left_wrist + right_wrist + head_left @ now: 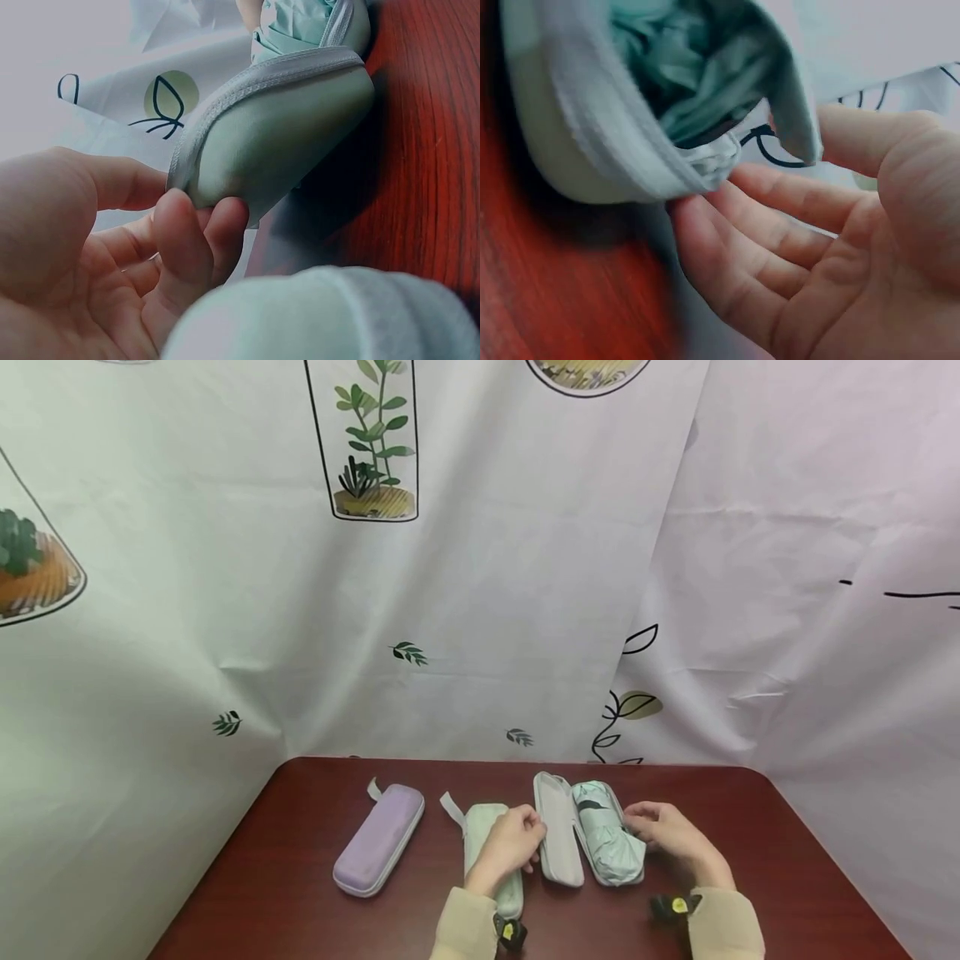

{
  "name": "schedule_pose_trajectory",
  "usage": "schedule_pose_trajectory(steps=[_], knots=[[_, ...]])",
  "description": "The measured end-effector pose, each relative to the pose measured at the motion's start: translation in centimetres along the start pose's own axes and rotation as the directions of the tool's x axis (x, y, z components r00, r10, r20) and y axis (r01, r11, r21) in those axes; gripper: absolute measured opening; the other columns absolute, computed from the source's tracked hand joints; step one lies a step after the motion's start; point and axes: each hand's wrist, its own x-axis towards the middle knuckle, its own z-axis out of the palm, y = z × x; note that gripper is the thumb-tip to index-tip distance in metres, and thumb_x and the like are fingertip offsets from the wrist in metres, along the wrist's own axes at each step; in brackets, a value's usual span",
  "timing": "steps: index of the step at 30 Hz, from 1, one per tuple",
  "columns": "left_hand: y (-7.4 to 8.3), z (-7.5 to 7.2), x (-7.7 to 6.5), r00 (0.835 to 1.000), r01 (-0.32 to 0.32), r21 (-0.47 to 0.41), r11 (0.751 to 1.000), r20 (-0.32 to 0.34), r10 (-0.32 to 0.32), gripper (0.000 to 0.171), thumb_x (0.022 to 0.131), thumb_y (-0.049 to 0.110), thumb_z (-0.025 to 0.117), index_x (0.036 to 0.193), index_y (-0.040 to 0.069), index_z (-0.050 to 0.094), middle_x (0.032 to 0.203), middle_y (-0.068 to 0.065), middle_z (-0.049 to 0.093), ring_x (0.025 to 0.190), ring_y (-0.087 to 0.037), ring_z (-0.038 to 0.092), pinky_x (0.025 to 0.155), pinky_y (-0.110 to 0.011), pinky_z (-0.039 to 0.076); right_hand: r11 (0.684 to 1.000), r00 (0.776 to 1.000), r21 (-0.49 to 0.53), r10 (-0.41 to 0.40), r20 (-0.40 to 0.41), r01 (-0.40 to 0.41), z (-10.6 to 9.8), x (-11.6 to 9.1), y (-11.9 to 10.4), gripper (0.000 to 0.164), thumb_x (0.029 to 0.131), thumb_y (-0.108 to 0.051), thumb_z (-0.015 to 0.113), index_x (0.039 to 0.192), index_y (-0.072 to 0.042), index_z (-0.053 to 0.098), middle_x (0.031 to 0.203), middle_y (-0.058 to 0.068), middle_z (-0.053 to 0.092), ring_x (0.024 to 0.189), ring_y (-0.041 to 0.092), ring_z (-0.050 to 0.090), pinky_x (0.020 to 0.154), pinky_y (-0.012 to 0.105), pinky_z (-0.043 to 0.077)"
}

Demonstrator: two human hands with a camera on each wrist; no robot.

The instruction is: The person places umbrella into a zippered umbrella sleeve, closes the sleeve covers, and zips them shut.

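An umbrella case (pixel 558 835) lies unzipped and spread flat, its grey-lined lid on the left. In its right half sits a folded mint-green umbrella (pixel 603 827) with a dark band across it. My left hand (pixel 513 839) holds the lid's left edge, thumb on the rim and fingers below, as the left wrist view shows (pixel 112 232). At the case's right side, my right hand (pixel 671 835) grips the zipped rim; in the right wrist view the thumb touches a loose flap (pixel 799 124) beside the umbrella's crumpled fabric. Under my left forearm lies a closed pale-green case (pixel 483 827).
A closed lilac case (pixel 381 839) with a pale wrist strap lies at the left of the dark red table (pixel 277 860). Behind the table hangs a white curtain (pixel 487 610) printed with plants.
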Motion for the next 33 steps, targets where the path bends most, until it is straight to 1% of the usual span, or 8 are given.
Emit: schedule_pose_trajectory(steps=[6,13,17,20,23,28,31,33], knots=[[0.1,-0.2,-0.1,1.0,-0.01,0.004,1.0,-0.013,0.01,0.015,0.093,0.009,0.056,0.078,0.008,0.055,0.057,0.0,0.051,0.044,-0.012,0.053,0.039,-0.031,0.048,0.996,0.997,-0.033,-0.082,0.006,0.082,0.2,0.4,0.3,0.033,0.089,-0.011,0.068,0.113,0.01,0.06,0.083,0.008,0.066,0.073,0.016,0.059,0.063,0.028,0.048],[0.2,0.1,-0.1,1.0,-0.019,-0.037,0.999,-0.01,0.019,0.014,0.096,0.015,0.057,0.084,0.009,0.056,0.06,0.001,0.05,0.043,-0.017,0.057,0.045,-0.033,0.051,0.996,0.995,-0.005,-0.085,-0.044,0.085,0.7,0.6,0.7,0.025,0.087,-0.001,0.067,0.108,0.009,0.06,0.079,0.009,0.065,0.072,0.014,0.059,0.065,0.026,0.047],[0.2,0.6,-0.1,1.0,0.0,-0.091,0.996,-0.009,-0.001,0.016,0.098,0.02,0.058,0.104,0.005,0.053,0.079,-0.003,0.055,0.058,-0.021,0.062,0.057,-0.039,0.054,0.997,0.996,0.009,-0.08,-0.051,0.08,0.9,0.6,0.6,0.025,0.087,-0.002,0.067,0.109,0.009,0.06,0.08,0.009,0.066,0.072,0.015,0.059,0.065,0.026,0.047],[0.4,1.2,0.0,0.999,0.038,-0.104,0.994,-0.017,-0.04,0.038,0.097,0.023,0.058,0.128,0.004,0.046,0.102,-0.008,0.06,0.079,-0.02,0.062,0.07,-0.041,0.053,0.997,0.996,0.011,-0.072,-0.054,0.072,0.9,0.6,0.5,0.026,0.087,-0.002,0.067,0.11,0.009,0.06,0.08,0.009,0.066,0.073,0.015,0.06,0.066,0.027,0.047],[0.8,2.0,0.3,0.996,0.091,-0.198,0.976,0.009,-0.091,0.055,0.098,0.028,0.057,0.144,0.007,0.035,0.123,-0.013,0.057,0.095,-0.02,0.061,0.075,-0.04,0.052,0.998,0.996,0.01,-0.067,-0.058,0.067,0.9,0.6,0.6,0.026,0.087,-0.002,0.067,0.11,0.009,0.06,0.081,0.009,0.066,0.074,0.016,0.06,0.067,0.027,0.048],[1.3,3.2,0.9,0.983,0.183,-0.422,0.888,0.058,-0.175,0.055,0.1,0.033,0.052,0.149,0.014,0.034,0.127,-0.013,0.051,0.103,-0.025,0.059,0.067,-0.042,0.055,0.999,0.997,-0.003,-0.054,-0.063,0.054,0.9,0.5,0.8,0.026,0.087,-0.002,0.067,0.11,0.008,0.06,0.079,0.008,0.065,0.073,0.016,0.06,0.066,0.028,0.048],[1.4,3.8,1.2,0.98,0.194,-0.434,0.88,0.051,-0.19,0.05,0.099,0.029,0.054,0.146,0.015,0.04,0.117,-0.01,0.051,0.099,-0.024,0.059,0.066,-0.042,0.056,0.999,0.997,-0.011,-0.041,-0.07,0.041,0.8,0.4,0.9,0.025,0.087,-0.002,0.067,0.109,0.008,0.06,0.078,0.007,0.065,0.072,0.016,0.06,0.066,0.028,0.048],[1.5,4.3,1.4,0.981,0.189,-0.411,0.892,0.048,-0.186,0.049,0.098,0.027,0.057,0.144,0.016,0.044,0.112,-0.009,0.05,0.094,-0.023,0.06,0.067,-0.043,0.056,0.999,0.997,-0.011,-0.04,-0.072,0.04,0.8,0.3,0.9,0.025,0.087,-0.002,0.067,0.109,0.007,0.061,0.078,0.007,0.065,0.072,0.016,0.059,0.066,0.028,0.047]])
